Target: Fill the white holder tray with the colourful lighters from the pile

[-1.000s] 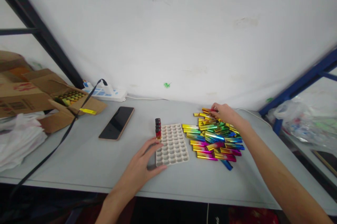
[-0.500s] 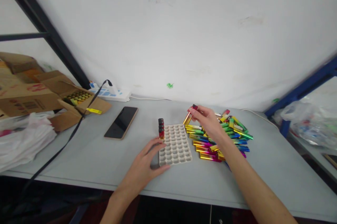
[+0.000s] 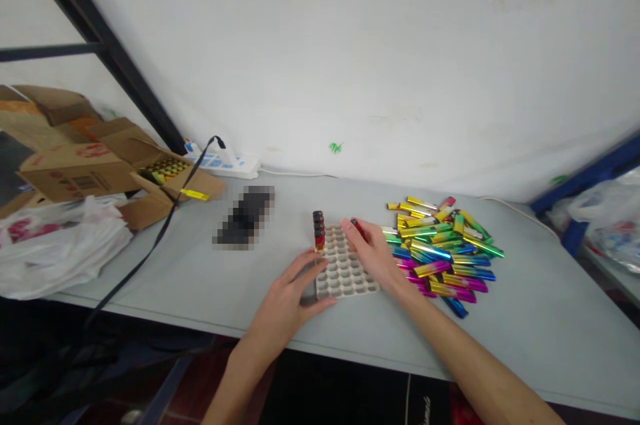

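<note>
A pale moulded tray (image 3: 345,272) with rows of small pockets lies on the table. Several lighters (image 3: 319,233) with black tops and red bodies stand upright along its far left edge. My left hand (image 3: 285,295) rests at the tray's left side, fingers and thumb spread, fingertips touching its edge. Over the tray's right part, my right hand (image 3: 375,252) pinches a lighter (image 3: 356,226) with a dark top; its lower part is hidden by the fingers. To the right lies a loose pile of shiny lighters (image 3: 433,250) in gold, green, blue and pink.
A blurred-out phone (image 3: 245,218) lies left of the tray. Farther left are an open cardboard box (image 3: 75,175), a white plastic bag (image 3: 60,245) and a power strip (image 3: 240,167). A black strap (image 3: 163,228) crosses the table there. A white wall rises behind.
My right hand has carried the lighter from beside the pile, left and nearer, over the tray. My left hand stays at the tray's edge. The whole view has shifted slightly.
</note>
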`<state>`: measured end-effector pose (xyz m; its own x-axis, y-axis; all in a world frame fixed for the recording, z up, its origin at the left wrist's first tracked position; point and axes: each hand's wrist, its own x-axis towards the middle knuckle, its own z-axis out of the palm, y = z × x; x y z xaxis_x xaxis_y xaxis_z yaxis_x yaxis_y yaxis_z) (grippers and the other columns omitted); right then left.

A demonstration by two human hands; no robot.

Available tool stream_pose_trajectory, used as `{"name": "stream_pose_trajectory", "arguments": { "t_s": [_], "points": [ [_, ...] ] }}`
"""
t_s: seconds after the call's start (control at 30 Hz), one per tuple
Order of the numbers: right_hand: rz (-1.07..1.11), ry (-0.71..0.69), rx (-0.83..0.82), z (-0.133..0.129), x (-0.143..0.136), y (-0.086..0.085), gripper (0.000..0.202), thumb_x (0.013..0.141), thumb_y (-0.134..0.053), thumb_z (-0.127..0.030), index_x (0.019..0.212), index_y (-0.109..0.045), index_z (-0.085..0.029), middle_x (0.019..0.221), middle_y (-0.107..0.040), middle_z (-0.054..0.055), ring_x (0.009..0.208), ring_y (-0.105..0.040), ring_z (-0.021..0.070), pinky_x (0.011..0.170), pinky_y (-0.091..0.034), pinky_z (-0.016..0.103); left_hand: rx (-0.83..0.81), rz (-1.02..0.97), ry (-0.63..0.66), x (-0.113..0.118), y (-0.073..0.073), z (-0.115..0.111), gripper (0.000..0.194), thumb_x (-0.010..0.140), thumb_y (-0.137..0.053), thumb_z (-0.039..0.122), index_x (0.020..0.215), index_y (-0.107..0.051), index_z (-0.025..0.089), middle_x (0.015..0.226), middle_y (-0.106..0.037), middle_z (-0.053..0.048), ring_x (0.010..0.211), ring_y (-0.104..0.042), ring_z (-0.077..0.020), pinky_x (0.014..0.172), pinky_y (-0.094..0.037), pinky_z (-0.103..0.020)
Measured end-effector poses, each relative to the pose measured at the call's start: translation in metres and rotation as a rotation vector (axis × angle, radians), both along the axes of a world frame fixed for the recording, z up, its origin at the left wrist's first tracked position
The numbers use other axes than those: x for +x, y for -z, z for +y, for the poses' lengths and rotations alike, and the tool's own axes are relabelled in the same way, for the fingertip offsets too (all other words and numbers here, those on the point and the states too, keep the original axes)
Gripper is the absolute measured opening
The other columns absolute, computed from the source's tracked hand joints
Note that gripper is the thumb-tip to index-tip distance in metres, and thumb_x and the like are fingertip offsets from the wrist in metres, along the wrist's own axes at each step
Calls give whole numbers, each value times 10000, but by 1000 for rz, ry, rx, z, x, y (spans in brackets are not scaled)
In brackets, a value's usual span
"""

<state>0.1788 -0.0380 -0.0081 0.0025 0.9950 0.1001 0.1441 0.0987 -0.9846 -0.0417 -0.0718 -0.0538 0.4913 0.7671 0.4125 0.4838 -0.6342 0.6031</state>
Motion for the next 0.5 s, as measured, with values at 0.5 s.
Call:
{"name": "stream_pose_trajectory", "arguments": {
  "t_s": [0.5],
  "points": [
    [-274,109,103,-1,-5,5,477,970,-539,-583,646,-443,-247,580,-442,-41,589,-402,155,575,-294,301,96,10,-19,1,3,-3,520,924,-797,388,1400,-645,244,1463,-688,-112,1402,-635,-287,1184,-550,-495]
  ]
}}
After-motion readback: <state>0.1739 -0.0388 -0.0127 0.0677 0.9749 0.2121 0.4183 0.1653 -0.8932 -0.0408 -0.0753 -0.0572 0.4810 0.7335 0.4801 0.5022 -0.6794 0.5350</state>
